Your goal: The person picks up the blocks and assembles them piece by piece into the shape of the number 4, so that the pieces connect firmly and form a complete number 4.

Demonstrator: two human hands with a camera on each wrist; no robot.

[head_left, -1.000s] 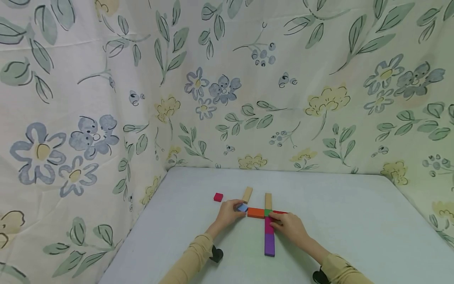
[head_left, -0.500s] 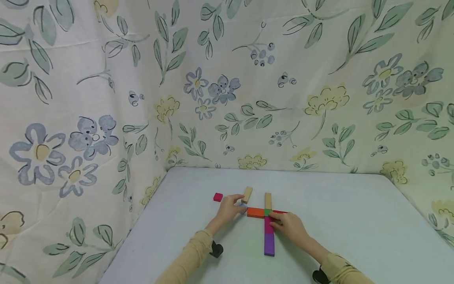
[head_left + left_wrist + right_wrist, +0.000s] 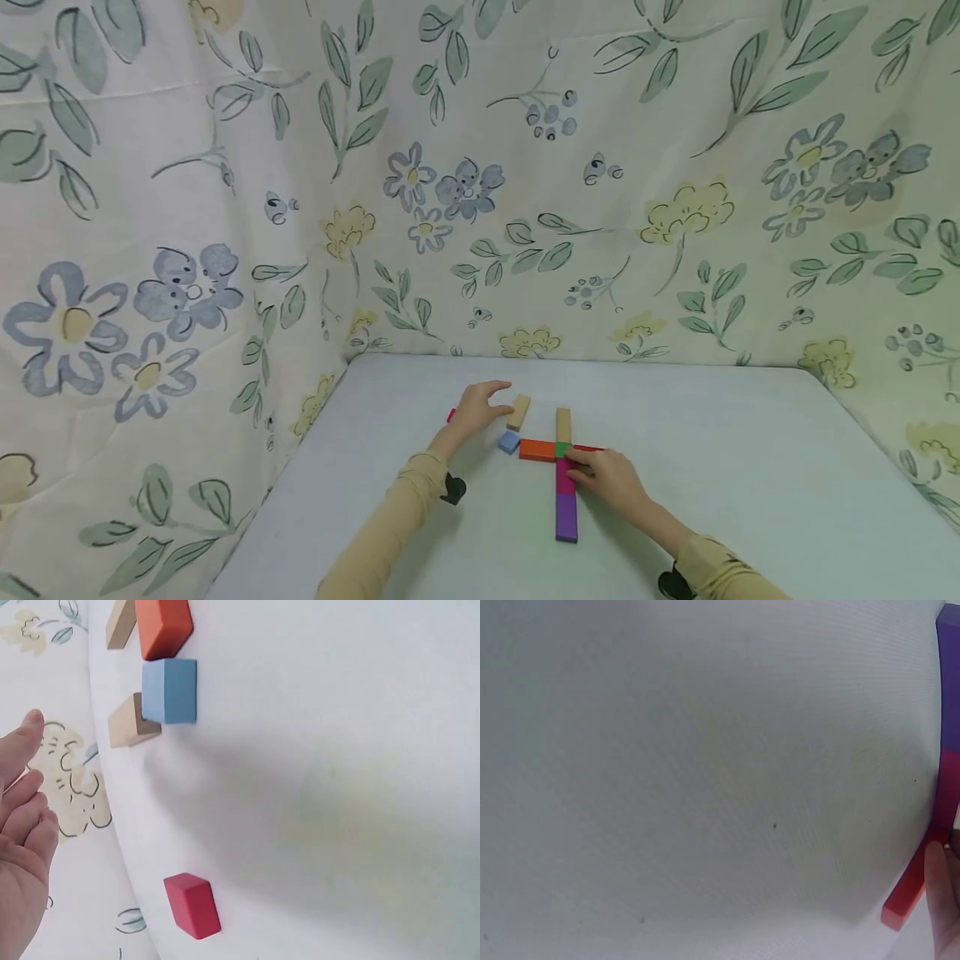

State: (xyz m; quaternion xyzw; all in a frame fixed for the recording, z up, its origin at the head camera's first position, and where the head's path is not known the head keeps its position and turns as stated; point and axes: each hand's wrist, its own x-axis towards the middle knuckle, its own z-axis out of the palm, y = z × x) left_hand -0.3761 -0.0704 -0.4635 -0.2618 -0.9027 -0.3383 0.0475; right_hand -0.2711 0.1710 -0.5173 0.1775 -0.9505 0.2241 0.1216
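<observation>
My left hand (image 3: 474, 410) is raised over the table with fingers spread, holding nothing, next to a loose plain wooden block (image 3: 518, 412). A blue block (image 3: 170, 691) lies askew near the left end of an orange block (image 3: 537, 450). My right hand (image 3: 615, 483) rests its fingertips at the middle of a cross of blocks, by a green block (image 3: 562, 450). A red block (image 3: 909, 889) extends right from there, partly behind the fingers. Toward me run a magenta block (image 3: 566, 479) and a purple block (image 3: 566, 518); a plain wooden block (image 3: 563, 425) points away.
A small crimson block (image 3: 193, 906) lies at the left, mostly behind my left hand in the head view. The white table (image 3: 720, 467) ends at a floral cloth (image 3: 645, 275) hanging at the back and sides.
My left hand has let go of the blue block and lifted up and away, toward the back left. The blue block stays on the table. My right hand keeps its place.
</observation>
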